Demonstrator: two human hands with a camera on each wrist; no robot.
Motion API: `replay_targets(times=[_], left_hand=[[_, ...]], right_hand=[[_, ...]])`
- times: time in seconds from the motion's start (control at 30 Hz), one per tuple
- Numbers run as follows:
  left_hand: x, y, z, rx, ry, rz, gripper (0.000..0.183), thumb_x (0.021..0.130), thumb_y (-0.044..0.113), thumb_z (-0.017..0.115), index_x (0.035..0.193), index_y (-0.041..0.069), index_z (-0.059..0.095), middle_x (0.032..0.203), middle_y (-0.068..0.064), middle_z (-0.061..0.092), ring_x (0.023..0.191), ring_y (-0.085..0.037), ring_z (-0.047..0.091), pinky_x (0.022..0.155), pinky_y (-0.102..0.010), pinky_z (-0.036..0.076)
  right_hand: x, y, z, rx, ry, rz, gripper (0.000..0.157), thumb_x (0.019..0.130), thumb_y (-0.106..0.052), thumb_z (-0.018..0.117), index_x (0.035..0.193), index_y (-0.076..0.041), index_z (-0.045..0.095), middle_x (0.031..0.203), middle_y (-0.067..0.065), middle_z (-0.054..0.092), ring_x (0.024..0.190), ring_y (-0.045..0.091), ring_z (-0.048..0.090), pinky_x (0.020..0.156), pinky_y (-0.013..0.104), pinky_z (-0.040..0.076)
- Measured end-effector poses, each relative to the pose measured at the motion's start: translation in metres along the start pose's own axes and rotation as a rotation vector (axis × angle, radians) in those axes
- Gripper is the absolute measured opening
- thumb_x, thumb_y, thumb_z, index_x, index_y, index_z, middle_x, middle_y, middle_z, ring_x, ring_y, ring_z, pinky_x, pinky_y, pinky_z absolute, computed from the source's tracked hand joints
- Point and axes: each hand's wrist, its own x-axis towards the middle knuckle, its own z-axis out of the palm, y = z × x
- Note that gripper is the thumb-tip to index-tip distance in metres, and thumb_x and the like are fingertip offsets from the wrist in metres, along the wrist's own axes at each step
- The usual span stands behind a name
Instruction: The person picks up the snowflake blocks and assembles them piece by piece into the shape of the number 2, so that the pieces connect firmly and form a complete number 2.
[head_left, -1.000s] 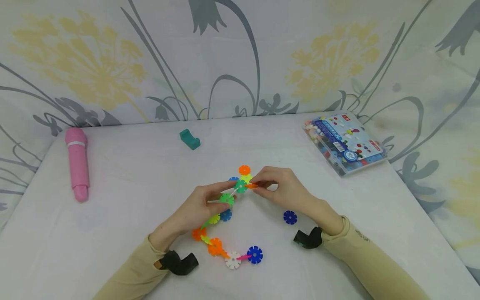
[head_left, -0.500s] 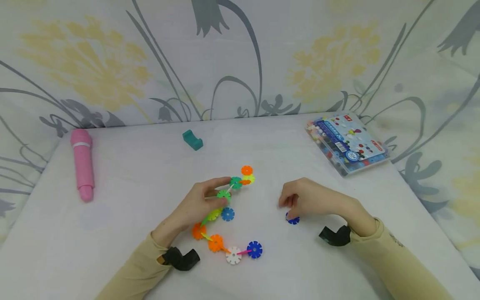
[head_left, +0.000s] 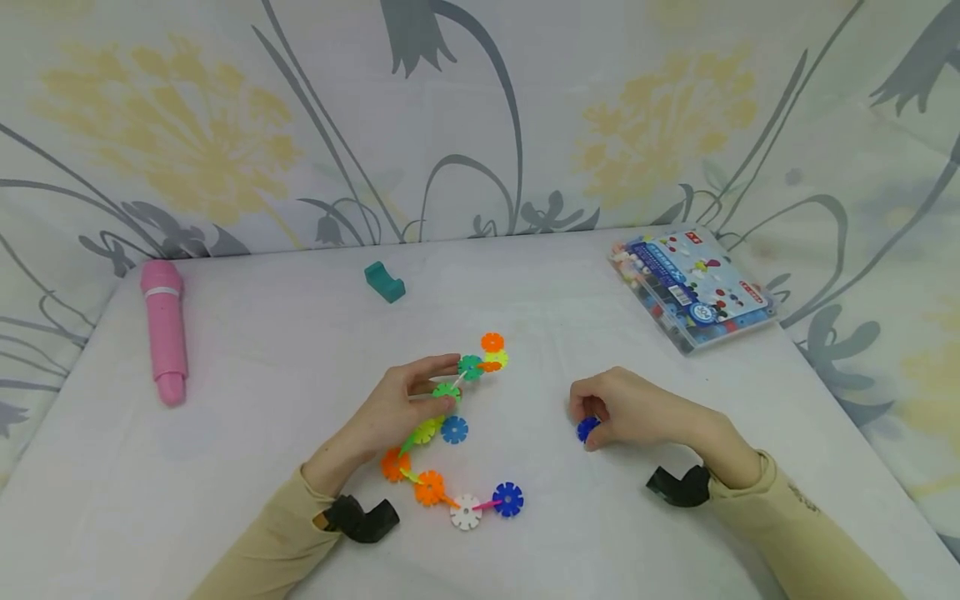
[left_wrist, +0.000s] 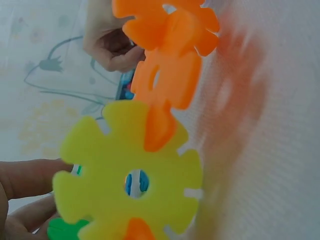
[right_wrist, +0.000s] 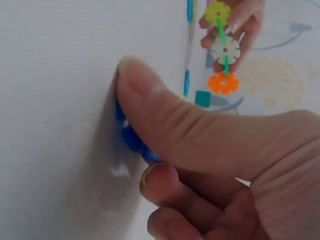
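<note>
My left hand (head_left: 397, 410) pinches a chain of interlocking snowflake discs (head_left: 429, 488) by a green disc (head_left: 446, 391). The chain bends down past orange discs and a white disc (head_left: 466, 512) to a dark blue one (head_left: 508, 500). Its upper end carries an orange disc (head_left: 492, 342). A yellow disc (left_wrist: 100, 175) of the chain looms large in the left wrist view. To the right, my right hand (head_left: 637, 408) grips a separate dark blue snowflake disc (head_left: 587, 428) at the tabletop. In the right wrist view, the thumb hides much of this blue disc (right_wrist: 132, 139).
A pink microphone-shaped object (head_left: 163, 333) lies at the far left. Toward the back sits a small teal block (head_left: 385, 282) with a curved notch. A clear case (head_left: 693, 287) of small coloured parts rests at the back right, near the patterned cloth backdrop (head_left: 330, 125).
My right hand has let go of an orange disc at the chain's upper end, moved right and down, and taken hold of the loose blue disc. My left hand keeps its grip on the chain.
</note>
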Motion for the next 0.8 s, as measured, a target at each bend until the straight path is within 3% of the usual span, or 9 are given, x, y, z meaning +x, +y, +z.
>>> replay_targets(times=[0.17,0.4,0.5,0.8], left_hand=[[-0.001,0.000,-0.001,-0.008,0.001,-0.003,0.051,0.098,0.012,0.063,0.147,0.014,0.050,0.142,-0.010,0.058,0.129,-0.036,0.055,0.108,-0.053,0.044],[0.000,0.002,0.001,-0.015,0.032,-0.028,0.047,0.099,0.016,0.063,0.145,0.018,0.053,0.139,-0.006,0.060,0.126,-0.032,0.057,0.107,-0.050,0.045],[-0.001,0.002,0.001,-0.017,0.037,-0.031,0.045,0.100,0.018,0.062,0.144,0.018,0.054,0.138,-0.006,0.061,0.125,-0.031,0.059,0.107,-0.049,0.046],[0.000,0.003,-0.001,-0.062,0.064,-0.037,0.042,0.100,0.021,0.062,0.142,0.018,0.056,0.135,-0.006,0.062,0.119,-0.026,0.063,0.101,-0.041,0.052]], right_hand=[[0.014,-0.006,-0.001,0.074,0.138,0.007,0.014,0.085,-0.013,0.080,0.088,-0.017,0.067,0.072,-0.009,0.060,0.064,0.007,0.054,0.060,0.023,0.048],[0.046,-0.022,-0.003,0.357,0.318,0.064,0.010,0.090,-0.009,0.073,0.098,-0.004,0.070,0.081,0.006,0.072,0.069,0.021,0.069,0.068,0.036,0.060],[0.055,-0.027,-0.001,0.431,0.345,0.072,0.011,0.091,-0.009,0.072,0.100,-0.003,0.071,0.083,0.009,0.073,0.070,0.027,0.071,0.070,0.041,0.061],[0.058,-0.031,0.007,0.465,0.361,0.099,0.014,0.092,-0.007,0.071,0.105,-0.001,0.071,0.085,0.009,0.073,0.071,0.026,0.071,0.069,0.039,0.061]])
